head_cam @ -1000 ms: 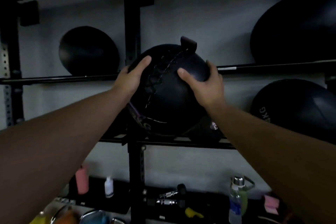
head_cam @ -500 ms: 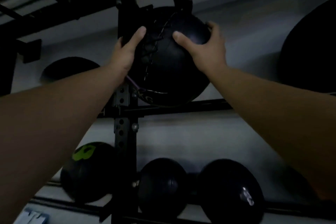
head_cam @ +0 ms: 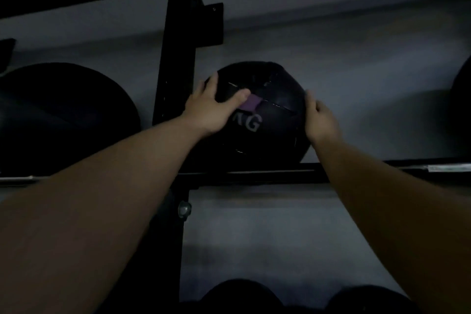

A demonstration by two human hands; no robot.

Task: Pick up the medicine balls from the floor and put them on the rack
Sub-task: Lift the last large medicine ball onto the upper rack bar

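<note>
A black medicine ball point(head_cam: 270, 132) with a purple patch and grey "KG" lettering rests on the upper rail of the black rack point(head_cam: 254, 173), just right of the rack's upright post. My left hand point(head_cam: 211, 107) lies over its upper left side, thumb across the front. My right hand point(head_cam: 319, 120) presses flat against its right side. Both arms reach up from the bottom of the view.
The upright post point(head_cam: 178, 64) stands close to the ball's left. Another black ball point(head_cam: 63, 120) sits on the same rail at left, and one shows at the right edge point(head_cam: 462, 109). Two more balls point(head_cam: 242, 296) lie on the rail below. A grey wall is behind.
The ball has come down from in front of the post onto the upper rail, turned so the "KG" faces me. My hands shifted to its sides.
</note>
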